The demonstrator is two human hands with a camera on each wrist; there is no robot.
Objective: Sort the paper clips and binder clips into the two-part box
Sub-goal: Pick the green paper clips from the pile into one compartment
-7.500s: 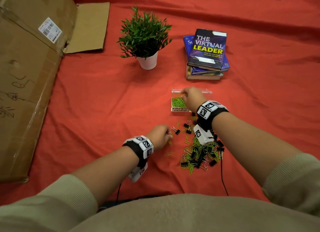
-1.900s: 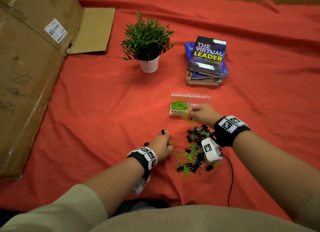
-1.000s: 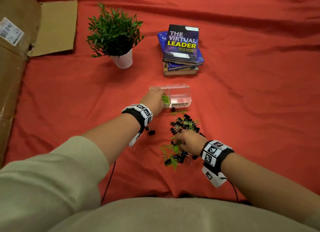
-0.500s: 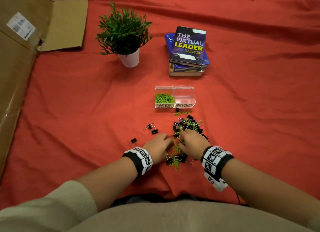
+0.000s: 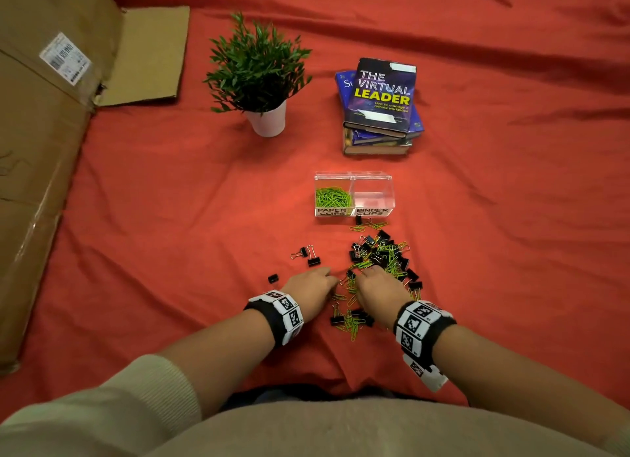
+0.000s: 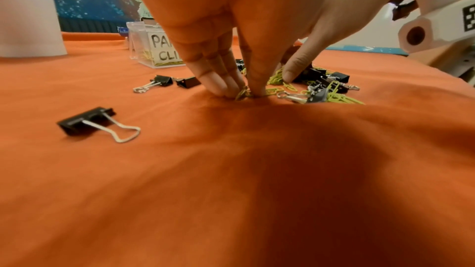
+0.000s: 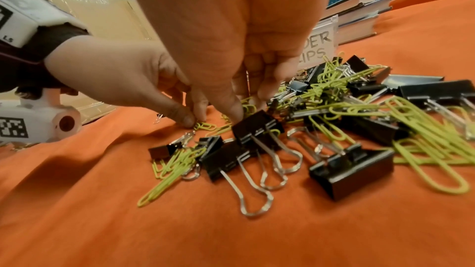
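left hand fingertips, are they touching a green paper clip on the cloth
Touching. The left wrist view shows the left hand fingertips pressed onto the red cloth with a green paper clip pinched between them.

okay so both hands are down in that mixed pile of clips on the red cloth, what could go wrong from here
The green paper clips lie tangled with the black binder clips in the pile, so the left hand pinching at the cloth could lift a binder clip along. The box has adjoining open halves, so a drop could land in the wrong one. A few stray binder clips left of the pile might get overlooked.
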